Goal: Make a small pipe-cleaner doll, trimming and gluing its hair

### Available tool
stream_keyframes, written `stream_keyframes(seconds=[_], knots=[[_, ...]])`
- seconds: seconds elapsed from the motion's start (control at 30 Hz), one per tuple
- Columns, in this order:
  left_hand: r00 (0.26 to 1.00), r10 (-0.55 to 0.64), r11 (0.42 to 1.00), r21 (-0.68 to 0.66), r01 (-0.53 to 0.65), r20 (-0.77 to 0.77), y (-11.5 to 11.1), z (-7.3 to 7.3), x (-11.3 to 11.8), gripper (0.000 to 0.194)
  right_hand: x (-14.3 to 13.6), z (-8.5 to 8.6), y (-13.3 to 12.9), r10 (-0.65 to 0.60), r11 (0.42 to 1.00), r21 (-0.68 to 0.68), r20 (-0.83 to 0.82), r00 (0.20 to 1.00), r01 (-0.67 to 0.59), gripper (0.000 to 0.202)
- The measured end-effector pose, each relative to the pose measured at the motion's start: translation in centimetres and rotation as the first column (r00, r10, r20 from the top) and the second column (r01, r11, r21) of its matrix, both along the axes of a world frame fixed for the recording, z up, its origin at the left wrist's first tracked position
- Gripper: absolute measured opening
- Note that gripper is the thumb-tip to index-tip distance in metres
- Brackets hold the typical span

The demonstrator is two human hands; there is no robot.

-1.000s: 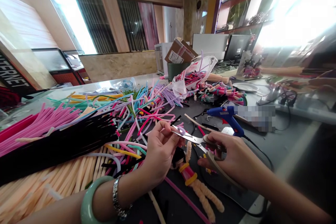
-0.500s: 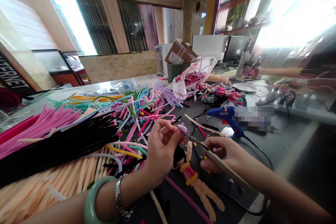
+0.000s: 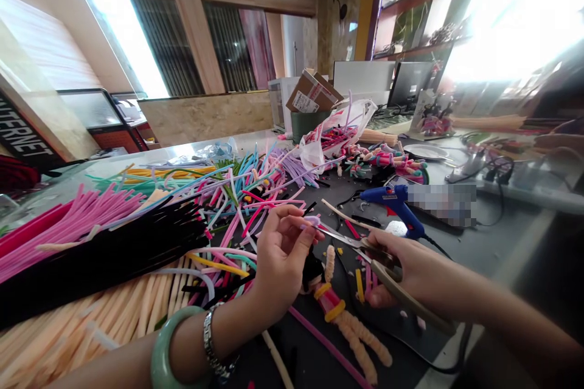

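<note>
My left hand (image 3: 285, 249) pinches a small lilac piece of pipe cleaner (image 3: 312, 220) between thumb and fingers. My right hand (image 3: 401, 264) grips scissors (image 3: 387, 279) with tan handles; their blades point left and reach the lilac piece at my left fingertips. Below the hands lies a pipe-cleaner doll (image 3: 331, 304) with black hair, a pink and yellow top and peach limbs. Short yellow and pink pieces lie near my right fingers. A pink pipe cleaner (image 3: 328, 346) stretches across the dark table beside the doll.
A blue glue gun (image 3: 401, 203) stands on the right, its cord trailing over the table. Bundles of black (image 3: 114, 255), pink (image 3: 77, 219) and peach pipe cleaners (image 3: 104, 328) fill the left. Finished dolls (image 3: 392, 161) and a plastic bag (image 3: 337, 134) lie farther back.
The scissors have opened, my right thumb and fingers spreading apart with the handles. My left hand stays nearly in place, and the lilac piece shows more clearly.
</note>
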State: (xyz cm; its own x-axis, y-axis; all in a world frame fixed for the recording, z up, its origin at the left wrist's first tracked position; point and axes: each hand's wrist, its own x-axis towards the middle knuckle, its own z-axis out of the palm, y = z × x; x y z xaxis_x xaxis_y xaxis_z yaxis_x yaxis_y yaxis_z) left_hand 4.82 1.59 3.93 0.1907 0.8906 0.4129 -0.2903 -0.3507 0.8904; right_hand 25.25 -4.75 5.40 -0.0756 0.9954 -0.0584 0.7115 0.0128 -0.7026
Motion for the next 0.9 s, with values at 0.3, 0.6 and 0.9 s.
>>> stream_keyframes(seconds=[0.3, 0.6, 0.9], knots=[[0.991, 0.034, 0.999, 0.036, -0.03, -0.127, 0.4, -0.6, -0.3, 0.026, 0.3, 0.4, 0.2, -0.135, 0.99, 0.006, 0.342, 0.93, 0.141, 0.032], [0.998, -0.039, 0.998, -0.049, 0.037, -0.054, 0.1, -0.5, 0.0, 0.019, -0.4, 0.2, 0.3, -0.224, 0.975, 0.073, 0.333, 0.916, 0.211, 0.029], [0.983, -0.171, 0.983, -0.081, 0.166, -0.066, -0.8, -0.4, 0.1, 0.024, -3.2, 0.2, 0.3, -0.015, 0.982, 0.15, -0.529, 0.848, 0.111, 0.02]])
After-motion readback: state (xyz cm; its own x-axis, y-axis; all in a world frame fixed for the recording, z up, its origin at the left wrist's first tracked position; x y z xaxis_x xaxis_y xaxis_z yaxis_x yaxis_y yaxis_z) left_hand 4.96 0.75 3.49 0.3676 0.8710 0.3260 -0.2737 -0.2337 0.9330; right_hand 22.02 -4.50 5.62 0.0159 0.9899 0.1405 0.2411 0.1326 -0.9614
